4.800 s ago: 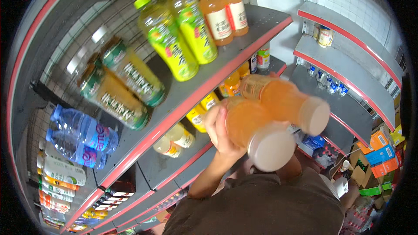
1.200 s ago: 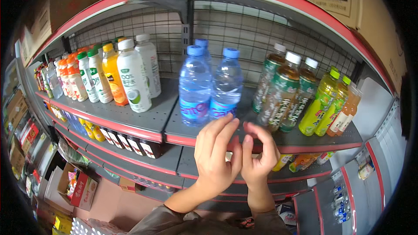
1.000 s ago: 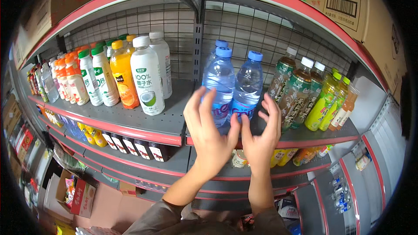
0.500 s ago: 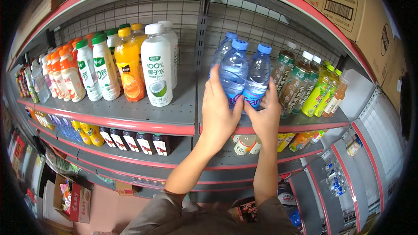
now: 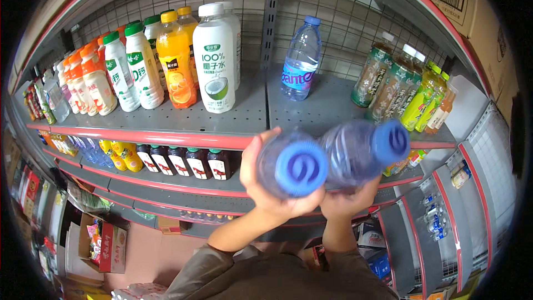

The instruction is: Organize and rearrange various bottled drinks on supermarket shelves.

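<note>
My left hand point(image 5: 261, 180) is wrapped around a blue-capped water bottle point(image 5: 294, 161), its cap tilted up toward me. In my right hand point(image 5: 350, 200) is a second blue-capped water bottle point(image 5: 355, 150), tilted to the right and smeared by motion. Both bottles are in front of the shelf's red edge, side by side. Behind them, a third water bottle point(image 5: 301, 58) with a blue and pink label stands upright on the grey shelf point(image 5: 327, 97). The bottles hide part of my fingers.
Left of the metal upright point(image 5: 270, 39) stand a white coconut-water bottle point(image 5: 215, 61), an orange juice bottle point(image 5: 176, 64) and several milk-drink bottles point(image 5: 141, 69). Tea bottles point(image 5: 391, 86) line the right side. Dark bottles point(image 5: 197, 162) fill part of the lower shelf. An open carton point(image 5: 114, 247) sits on the floor.
Both held bottles have come off the shelf toward me and tipped so their caps face me. The third water bottle, partly hidden before, now shows whole on the shelf.
</note>
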Motion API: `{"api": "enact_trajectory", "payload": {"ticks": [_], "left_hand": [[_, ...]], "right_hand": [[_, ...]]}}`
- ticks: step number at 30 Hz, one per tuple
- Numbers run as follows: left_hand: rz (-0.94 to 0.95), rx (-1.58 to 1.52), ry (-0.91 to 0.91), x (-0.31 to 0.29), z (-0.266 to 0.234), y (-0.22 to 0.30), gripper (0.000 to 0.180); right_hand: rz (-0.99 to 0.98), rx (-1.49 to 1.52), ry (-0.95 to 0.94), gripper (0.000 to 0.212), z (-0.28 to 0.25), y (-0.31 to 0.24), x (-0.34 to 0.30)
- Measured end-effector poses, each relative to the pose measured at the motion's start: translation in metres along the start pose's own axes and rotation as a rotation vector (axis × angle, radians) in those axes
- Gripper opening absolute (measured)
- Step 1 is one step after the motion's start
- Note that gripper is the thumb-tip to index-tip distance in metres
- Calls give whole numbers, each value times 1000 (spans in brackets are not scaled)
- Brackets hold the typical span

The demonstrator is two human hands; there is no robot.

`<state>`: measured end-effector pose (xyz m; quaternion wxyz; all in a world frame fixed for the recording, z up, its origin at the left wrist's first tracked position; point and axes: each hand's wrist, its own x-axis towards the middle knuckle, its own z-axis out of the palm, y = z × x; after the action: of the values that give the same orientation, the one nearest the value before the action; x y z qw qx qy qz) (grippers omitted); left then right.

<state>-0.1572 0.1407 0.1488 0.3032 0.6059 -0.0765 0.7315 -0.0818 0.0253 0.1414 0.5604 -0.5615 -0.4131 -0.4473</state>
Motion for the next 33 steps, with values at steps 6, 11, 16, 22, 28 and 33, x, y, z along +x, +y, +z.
{"api": "enact_trajectory", "payload": {"ticks": [6, 11, 16, 22, 28, 33], "left_hand": [[51, 77, -41, -36, -42, 2, 114], [-9, -70, 77, -112, -38, -39, 106], [-279, -28, 2, -159, -39, -75, 99], [-623, -83, -352, -153, -41, -110, 96], [-656, -72, -450, -154, -46, -118, 94], [-688, -55, -507, -148, -46, -114, 96]], "right_hand": [[135, 517, 92, 100, 10, -3, -96], [180, 405, -98, 110, 12, 19, -149], [368, 89, -227, 102, 10, 42, -168], [556, 138, -202, 109, 30, 73, -162], [612, 112, -323, 107, 30, 86, -167], [565, 52, -305, 106, 33, 85, -161]]}}
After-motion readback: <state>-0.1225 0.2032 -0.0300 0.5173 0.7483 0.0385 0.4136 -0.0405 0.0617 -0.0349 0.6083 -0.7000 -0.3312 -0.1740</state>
